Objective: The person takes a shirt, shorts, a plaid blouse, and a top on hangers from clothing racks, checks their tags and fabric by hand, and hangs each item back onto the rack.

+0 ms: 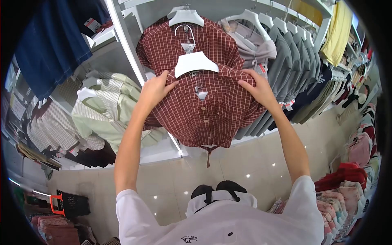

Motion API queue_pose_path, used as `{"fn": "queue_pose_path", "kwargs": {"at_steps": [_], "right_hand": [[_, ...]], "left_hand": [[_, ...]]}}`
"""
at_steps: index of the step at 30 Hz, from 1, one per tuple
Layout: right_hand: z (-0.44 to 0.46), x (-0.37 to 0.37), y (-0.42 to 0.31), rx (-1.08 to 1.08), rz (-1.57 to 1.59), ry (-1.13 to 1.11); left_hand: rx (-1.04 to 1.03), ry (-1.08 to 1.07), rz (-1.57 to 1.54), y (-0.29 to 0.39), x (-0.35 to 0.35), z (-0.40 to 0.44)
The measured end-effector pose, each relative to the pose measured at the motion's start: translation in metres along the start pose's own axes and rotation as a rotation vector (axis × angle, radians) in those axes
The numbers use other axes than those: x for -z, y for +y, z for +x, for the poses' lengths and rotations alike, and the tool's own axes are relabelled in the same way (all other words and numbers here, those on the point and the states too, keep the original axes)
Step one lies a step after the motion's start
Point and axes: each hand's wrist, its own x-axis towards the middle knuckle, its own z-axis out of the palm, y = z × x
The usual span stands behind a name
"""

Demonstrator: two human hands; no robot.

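Observation:
A dark red checked shirt [204, 118] hangs on a white hanger [196, 64] in front of me, its hook pointing up toward the rack. My left hand [157, 90] pinches the shirt at its left shoulder, thumb and fingers closed on the cloth. On the other shoulder, my right hand [258, 87] grips the fabric in the same way. Right behind it, a matching red checked shirt [153, 45] hangs on another white hanger [186, 18]. A clear tag or clip shows at the collar of the held shirt.
Grey shirts [281, 61] and a pale lilac top [249, 43] hang to the right. Light green striped tops [102, 102] hang left, beyond a white upright post [126, 41]. A black basket with an orange handle [73, 204] stands on the tiled floor [183, 175]. Folded clothes [343, 200] lie lower right.

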Motion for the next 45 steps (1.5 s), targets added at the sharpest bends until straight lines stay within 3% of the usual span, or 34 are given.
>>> {"fn": "queue_pose_path", "kwargs": {"at_steps": [10, 20, 30, 32, 35, 36, 37, 40, 41, 42, 45], "right_hand": [[0.063, 0.034, -0.015, 0.087, 0.074, 0.258], [0.145, 0.048, 0.033, 0.204, 0.152, 0.285], [0.189, 0.011, 0.084, 0.347, 0.050, 0.248], [0.190, 0.006, 0.090, 0.310, 0.050, 0.233], [0.192, 0.002, 0.090, 0.435, 0.069, 0.300], [0.190, 0.005, 0.088, 0.277, 0.047, 0.189], [0.187, 0.010, 0.075, 0.211, 0.071, 0.175], [0.183, 0.002, 0.081, 0.214, 0.119, 0.191], [0.186, -0.002, 0.087, 0.251, 0.133, 0.206], [0.186, -0.004, 0.091, 0.273, 0.145, 0.213], [0.189, -0.008, 0.099, 0.305, 0.160, 0.218]], "left_hand": [[-0.133, 0.172, 0.135, 0.013, 0.063, 0.090], [-0.034, 0.223, 0.219, 0.027, 0.073, 0.159], [0.113, 0.218, 0.276, -0.002, 0.034, 0.160], [0.057, 0.278, 0.299, -0.013, 0.025, 0.163], [0.028, 0.359, 0.278, -0.018, 0.014, 0.164], [0.031, 0.369, 0.270, -0.018, 0.012, 0.164], [0.220, 0.265, 0.259, -0.003, 0.015, 0.163], [-0.175, 0.736, 0.380, -0.004, -0.018, 0.151], [-0.163, 0.800, 0.514, -0.006, -0.029, 0.139], [-0.165, 0.920, 0.443, 0.006, -0.048, 0.123], [-0.111, 0.765, 0.157, 0.034, -0.136, 0.061]]}}
